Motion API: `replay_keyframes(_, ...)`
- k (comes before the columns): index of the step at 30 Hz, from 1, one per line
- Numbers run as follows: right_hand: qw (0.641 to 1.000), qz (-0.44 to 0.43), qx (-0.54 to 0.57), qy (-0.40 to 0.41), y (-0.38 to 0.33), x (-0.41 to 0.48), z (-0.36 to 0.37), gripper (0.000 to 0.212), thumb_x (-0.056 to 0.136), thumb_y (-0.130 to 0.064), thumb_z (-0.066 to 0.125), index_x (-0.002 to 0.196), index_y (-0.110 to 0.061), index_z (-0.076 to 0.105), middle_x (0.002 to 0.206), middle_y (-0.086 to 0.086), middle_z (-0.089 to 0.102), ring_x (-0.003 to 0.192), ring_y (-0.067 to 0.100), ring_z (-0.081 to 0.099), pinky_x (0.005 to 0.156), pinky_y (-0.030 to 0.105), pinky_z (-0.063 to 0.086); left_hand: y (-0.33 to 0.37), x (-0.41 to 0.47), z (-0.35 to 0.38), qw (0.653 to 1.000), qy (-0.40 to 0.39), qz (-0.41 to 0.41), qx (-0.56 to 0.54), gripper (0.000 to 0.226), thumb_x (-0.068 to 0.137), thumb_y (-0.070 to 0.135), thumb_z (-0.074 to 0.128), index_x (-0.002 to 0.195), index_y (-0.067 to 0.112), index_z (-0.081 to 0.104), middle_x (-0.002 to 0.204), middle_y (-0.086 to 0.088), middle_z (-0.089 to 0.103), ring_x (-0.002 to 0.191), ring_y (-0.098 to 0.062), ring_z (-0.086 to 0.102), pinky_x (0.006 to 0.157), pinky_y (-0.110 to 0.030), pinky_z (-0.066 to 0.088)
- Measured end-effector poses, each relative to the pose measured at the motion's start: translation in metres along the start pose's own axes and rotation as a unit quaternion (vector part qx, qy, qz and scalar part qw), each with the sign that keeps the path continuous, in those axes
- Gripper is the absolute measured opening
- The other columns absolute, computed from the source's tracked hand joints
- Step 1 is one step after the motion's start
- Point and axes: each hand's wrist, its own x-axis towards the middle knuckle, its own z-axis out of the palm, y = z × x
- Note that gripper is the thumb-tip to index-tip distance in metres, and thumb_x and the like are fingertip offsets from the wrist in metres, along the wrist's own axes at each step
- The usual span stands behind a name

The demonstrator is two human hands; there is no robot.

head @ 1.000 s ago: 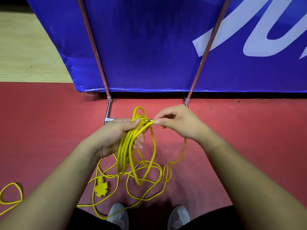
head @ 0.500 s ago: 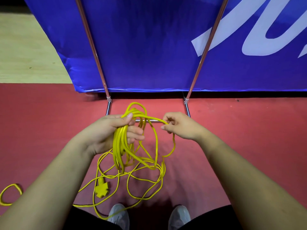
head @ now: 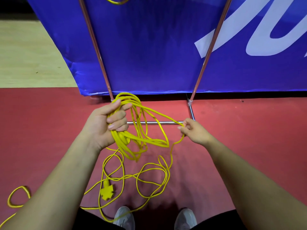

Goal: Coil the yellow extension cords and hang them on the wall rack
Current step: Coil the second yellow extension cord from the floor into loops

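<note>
The left hand (head: 106, 125) clutched looped coils of thin yellow cord (head: 127, 140). The right hand (head: 193, 131) pinched one strand; slack curled on the red floor (head: 49, 130).

Blue banner (head: 157, 47) on metal frame (head: 156, 122); red floor (head: 41, 130); grey shoes (head: 124, 216).

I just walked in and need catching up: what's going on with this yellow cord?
A person is coiling a yellow extension cord by hand. The left hand grips the gathered loops, while the right hand pinches the next stretch, drawn out sideways. Much of the cord, including its socket end, lies loose on the red floor.
</note>
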Motion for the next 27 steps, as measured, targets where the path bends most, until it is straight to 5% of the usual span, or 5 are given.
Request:
replay_keyframes(7, 0.983, 0.090, 0.152, -0.047, 0.005, 0.000, -0.004, 0.021, 0.090, -0.006, 0.065, 0.080, -0.013, 0.048, 0.066, 0.006, 0.060, 0.066, 0.025, 0.070, 0.066, 0.032, 0.058, -0.005, 0.005, 0.003, 0.993, 0.086, 0.054, -0.051, 0.017, 0.086, 0.024, 0.051, 0.073, 0.014, 0.053, 0.066, 0.003, 0.065, 0.074, -0.017, 0.070, 0.073, -0.028, 0.057)
replay_keyframes(13, 0.983, 0.102, 0.131, -0.073, 0.005, -0.004, 0.008, 0.016, 0.092, -0.007, 0.063, 0.082, -0.012, 0.051, 0.070, 0.007, 0.059, 0.064, 0.019, 0.064, 0.067, 0.031, 0.055, 0.000, 0.009, -0.005, 0.986, 0.114, 0.117, 0.021, 0.023, 0.099, 0.026, 0.042, 0.079, 0.016, 0.048, 0.046, 0.011, 0.036, 0.035, -0.004, 0.033, 0.041, -0.019, 0.031)
replay_keyframes(18, 0.920, 0.151, 0.362, -0.012, -0.022, -0.002, 0.016, 0.014, 0.098, -0.021, 0.056, 0.085, -0.017, 0.051, 0.063, 0.002, 0.042, 0.046, 0.012, 0.043, 0.048, 0.024, 0.042, -0.005, 0.009, -0.010, 0.942, 0.185, 0.125, 0.250, 0.022, 0.098, 0.024, 0.051, 0.081, 0.010, 0.053, 0.050, 0.002, 0.045, 0.036, -0.012, 0.039, 0.042, -0.021, 0.031)
replay_keyframes(22, 0.999, 0.010, 0.037, 0.012, -0.061, -0.007, 0.007, 0.019, 0.091, -0.019, 0.065, 0.073, -0.012, 0.063, 0.053, -0.002, 0.041, 0.042, 0.010, 0.032, 0.040, 0.021, 0.026, -0.011, 0.008, -0.006, 0.906, 0.212, 0.116, 0.348, 0.022, 0.099, 0.025, 0.050, 0.084, 0.009, 0.051, 0.055, -0.001, 0.063, 0.039, -0.014, 0.055, 0.043, -0.023, 0.040)
replay_keyframes(27, 0.901, 0.019, -0.216, -0.377, -0.117, -0.045, -0.012, 0.015, 0.090, -0.022, 0.066, 0.088, -0.011, 0.075, 0.049, -0.006, 0.046, 0.042, 0.011, 0.037, 0.044, 0.023, 0.032, -0.031, 0.008, 0.013, 0.945, 0.127, 0.042, 0.298, 0.016, 0.100, 0.025, 0.046, 0.100, 0.009, 0.044, 0.089, -0.019, 0.074, 0.083, -0.030, 0.073, 0.073, -0.032, 0.058)
